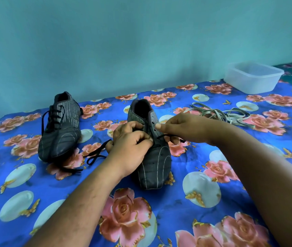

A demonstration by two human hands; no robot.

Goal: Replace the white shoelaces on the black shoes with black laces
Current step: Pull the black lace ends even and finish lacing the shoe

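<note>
A clear plastic tub (253,77) sits at the far right of the bed; you can't tell from here whether anything lies inside. Just near of it, the flat white laces (225,114) lie in a loose tangle on the glossy blue flowered sheet (195,202). The shoe you're working on (152,157) stands in the middle, its long axis running near to far, rounded toe toward you and open heel away, dark with thin pale stripes. Your left hand (131,148) curls over its eyelets, pinching the black lace (168,136). Your right hand (182,127) pinches the same lace, pulling it rightward. The other shoe (59,127), already laced black, stands to the left, tilted.
</note>
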